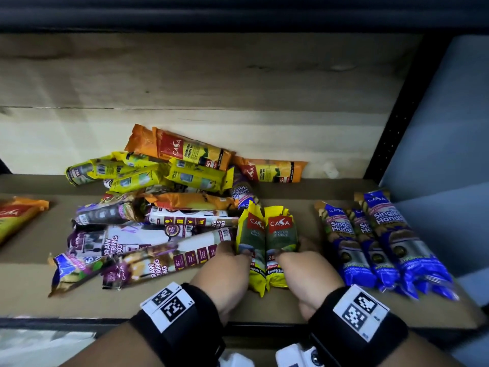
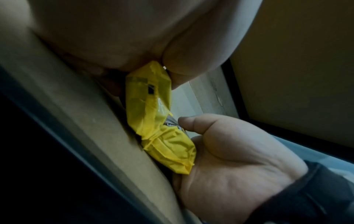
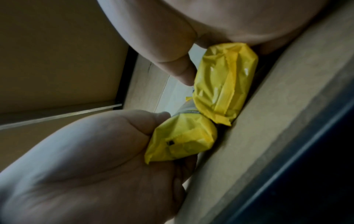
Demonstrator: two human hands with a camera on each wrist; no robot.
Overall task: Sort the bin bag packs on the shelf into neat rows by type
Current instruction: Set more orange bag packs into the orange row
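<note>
Two yellow CASA bin bag packs lie side by side on the cardboard-lined shelf (image 1: 264, 308), near its front edge. My left hand (image 1: 238, 254) grips the left yellow pack (image 1: 250, 234), thumb on one side and fingers on the other. My right hand (image 1: 287, 254) grips the right yellow pack (image 1: 281, 234) the same way. In the left wrist view the left pack's folded end (image 2: 147, 97) sticks out from under my palm. In the right wrist view the right pack's end (image 3: 224, 81) shows likewise. Three blue single-handle packs (image 1: 383, 242) lie in a row to the right.
A mixed pile of yellow, orange, purple and white packs (image 1: 158, 202) fills the shelf's left-centre, touching the left yellow pack. An orange pack (image 1: 18, 215) lies at the far left. A black upright post (image 1: 391, 123) bounds the shelf on the right.
</note>
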